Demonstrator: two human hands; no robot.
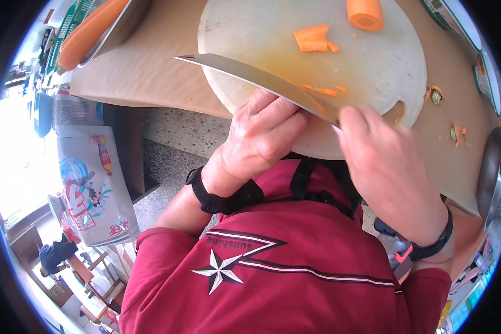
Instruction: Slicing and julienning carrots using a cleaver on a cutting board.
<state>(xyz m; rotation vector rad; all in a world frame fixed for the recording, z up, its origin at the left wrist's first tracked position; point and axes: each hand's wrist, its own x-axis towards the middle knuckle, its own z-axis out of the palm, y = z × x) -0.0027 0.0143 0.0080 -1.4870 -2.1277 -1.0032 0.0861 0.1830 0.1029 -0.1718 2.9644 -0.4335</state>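
Note:
A round whitish cutting board (234, 33) lies on the brown tabletop, stained orange in its middle. My right hand (387, 161) is closed round the handle end of a broad-bladed kitchen knife (261, 77), which slants over the board's near part with its tip past the left rim. Close against the blade, my left hand (264, 131) has its fingers curled; whatever they grip is hidden behind the hand and blade. Thin carrot strips (325, 91) lie just beyond the blade. Farther off are cut carrot pieces (312, 39) and a thick carrot chunk (366, 15).
Whole carrots (89, 33) rest in a metal container at the far left. Vegetable scraps (435, 96) lie right of the board. A metal pan (491, 167) stands at the table's right edge. Left of the table hangs a printed white bag (97, 183). Another person (58, 256) is in the background.

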